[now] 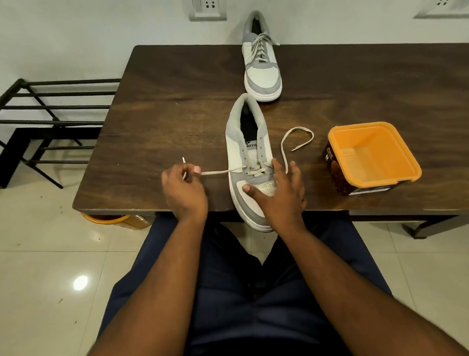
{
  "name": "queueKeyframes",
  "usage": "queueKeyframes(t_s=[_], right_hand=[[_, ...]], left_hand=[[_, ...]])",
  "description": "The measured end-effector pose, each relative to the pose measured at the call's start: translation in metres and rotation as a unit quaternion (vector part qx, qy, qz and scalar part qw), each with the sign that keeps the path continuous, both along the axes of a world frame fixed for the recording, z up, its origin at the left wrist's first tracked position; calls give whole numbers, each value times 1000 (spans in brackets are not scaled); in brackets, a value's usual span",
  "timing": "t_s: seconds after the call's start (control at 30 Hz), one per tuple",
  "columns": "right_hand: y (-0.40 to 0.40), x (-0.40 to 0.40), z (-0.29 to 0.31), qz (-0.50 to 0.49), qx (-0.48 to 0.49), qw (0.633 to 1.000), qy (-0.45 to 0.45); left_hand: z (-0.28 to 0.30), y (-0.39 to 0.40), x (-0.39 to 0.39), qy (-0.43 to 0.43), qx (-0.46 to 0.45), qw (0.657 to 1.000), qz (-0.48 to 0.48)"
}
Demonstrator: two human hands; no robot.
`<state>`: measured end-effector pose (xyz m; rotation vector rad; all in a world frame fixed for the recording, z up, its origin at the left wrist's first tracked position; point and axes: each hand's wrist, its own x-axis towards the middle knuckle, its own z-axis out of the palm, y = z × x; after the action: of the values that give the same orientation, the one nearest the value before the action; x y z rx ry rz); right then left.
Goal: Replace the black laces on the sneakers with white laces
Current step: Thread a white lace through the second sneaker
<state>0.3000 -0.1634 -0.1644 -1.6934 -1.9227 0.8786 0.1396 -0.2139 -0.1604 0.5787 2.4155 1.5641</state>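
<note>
- Tension is kept on the white lace (218,172), one end being pinched in the curled fingers of the left hand (185,192) and drawn out sideways, presumably to seat it in the lowest eyelets.
- The near sneaker (250,159), at the front edge of the table (165,113), is steadied by the right hand (278,191), laid over its toe with fingers spread and straight.
- Only the bottom eyelets are laced; the other end lies looped to the right.
- The far sneaker (260,62) is seen fully laced in white.
</note>
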Motion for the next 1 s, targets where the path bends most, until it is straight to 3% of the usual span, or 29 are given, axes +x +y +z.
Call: queueKeyframes(t_s=[0.07,0.1,0.17,0.23,0.33,0.47,0.57,0.67,0.77,0.9,1.0], right_hand=[[0,7,3,-64,22,997,48],[2,10,4,-104,16,991,89],[10,15,8,-167,-63,969,169],[20,15,14,-196,-156,949,193],[36,7,24,-206,-234,923,224],[51,-10,34,-240,-263,877,322],[58,-12,31,-256,-284,848,367],[57,-6,27,-259,-274,846,377],[50,-8,17,-311,-234,832,396],[40,-2,19,-293,-156,879,343],[31,7,30,-195,-65,923,325]], left_hand=[[10,-4,20,68,41,996,-44],[10,-4,27,61,49,995,-61],[5,5,35,-62,17,995,-81],[3,12,39,-211,-10,974,-78],[11,22,47,-295,22,954,-49],[28,35,49,-420,135,898,-10],[26,34,43,-428,162,889,24],[20,30,41,-427,175,882,91],[23,29,43,-417,177,887,85],[44,31,39,-409,241,880,0],[60,30,38,-290,214,921,-146]])
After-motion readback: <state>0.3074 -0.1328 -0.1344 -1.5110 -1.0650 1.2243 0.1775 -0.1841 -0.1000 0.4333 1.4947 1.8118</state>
